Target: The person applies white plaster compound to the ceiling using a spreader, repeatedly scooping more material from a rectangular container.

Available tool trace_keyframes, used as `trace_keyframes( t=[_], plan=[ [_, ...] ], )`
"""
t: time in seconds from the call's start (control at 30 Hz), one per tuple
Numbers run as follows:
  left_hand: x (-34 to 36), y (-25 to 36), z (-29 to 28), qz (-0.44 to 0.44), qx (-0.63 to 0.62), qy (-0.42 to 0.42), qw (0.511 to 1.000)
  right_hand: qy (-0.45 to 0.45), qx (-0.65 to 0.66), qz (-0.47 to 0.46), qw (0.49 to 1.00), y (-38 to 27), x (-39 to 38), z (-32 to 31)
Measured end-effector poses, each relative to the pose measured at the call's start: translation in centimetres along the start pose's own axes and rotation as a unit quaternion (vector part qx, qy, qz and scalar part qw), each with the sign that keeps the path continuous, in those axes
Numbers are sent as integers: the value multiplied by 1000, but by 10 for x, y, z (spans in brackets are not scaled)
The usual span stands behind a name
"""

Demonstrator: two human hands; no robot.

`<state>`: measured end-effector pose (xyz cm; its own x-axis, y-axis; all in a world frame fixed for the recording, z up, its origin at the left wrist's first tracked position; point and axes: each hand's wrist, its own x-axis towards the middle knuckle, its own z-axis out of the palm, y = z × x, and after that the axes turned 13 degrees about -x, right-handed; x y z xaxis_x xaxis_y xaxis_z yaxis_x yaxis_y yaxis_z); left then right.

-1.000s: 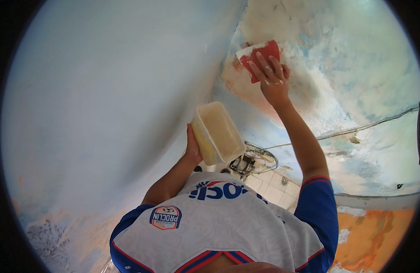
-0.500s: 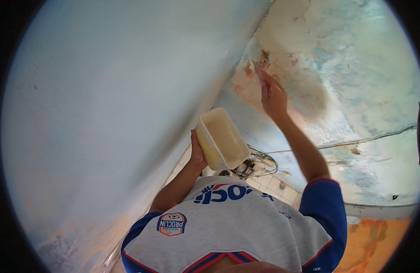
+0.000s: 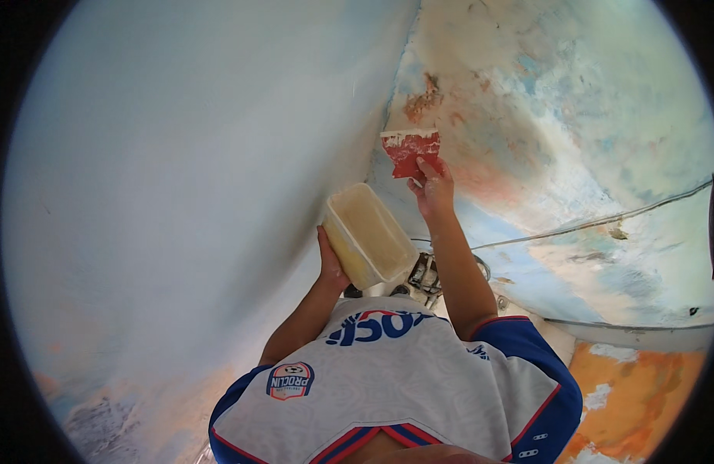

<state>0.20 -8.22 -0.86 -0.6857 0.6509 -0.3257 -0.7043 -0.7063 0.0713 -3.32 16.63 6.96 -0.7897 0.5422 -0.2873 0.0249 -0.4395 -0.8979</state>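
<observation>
My left hand (image 3: 333,261) is wrapped round the left side of a pale rectangular plastic tub (image 3: 347,246), its open top tilted toward me and its inside coated off-white. In my right hand (image 3: 436,190) is a red putty scraper (image 3: 411,155), gripped at its lower end with the thumb on its face. White paste streaks the blade and lines its far edge. The scraper is held up beyond the tub, in front of the patchy right wall (image 3: 511,155), and whether it touches that wall I cannot tell.
A smooth pale-blue wall (image 3: 179,170) fills the left side and meets the right wall in a corner. Bare reddish patches (image 3: 422,100) show near that corner. A cable (image 3: 589,226) runs along the right wall. Below the tub lies dark equipment with coiled wire (image 3: 428,274).
My right hand has drawn back from the damaged wall patch toward the tub, turning the scraper so its red face shows. My left hand still holds the tub, shifted slightly left.
</observation>
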Motion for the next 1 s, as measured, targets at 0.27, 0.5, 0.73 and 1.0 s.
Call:
trace_keyframes(
  t=[0.27, 0.5, 0.73, 1.0],
  plan=[
    [10, -1, 3, 0, 8, -21, 1000, -119, 143, 36, 982, -39, -47, -7],
    [21, -7, 12, -13, 3, -25, 1000, -75, 22, -52, 996, -62, -88, -18],
    [34, -11, 22, -19, 19, -49, 998, -66, -13, -26, 997, -60, -99, -71],
    [38, -21, 40, -28, 26, -86, 996, -143, -51, -118, 981, -71, -124, -69]
  ],
)
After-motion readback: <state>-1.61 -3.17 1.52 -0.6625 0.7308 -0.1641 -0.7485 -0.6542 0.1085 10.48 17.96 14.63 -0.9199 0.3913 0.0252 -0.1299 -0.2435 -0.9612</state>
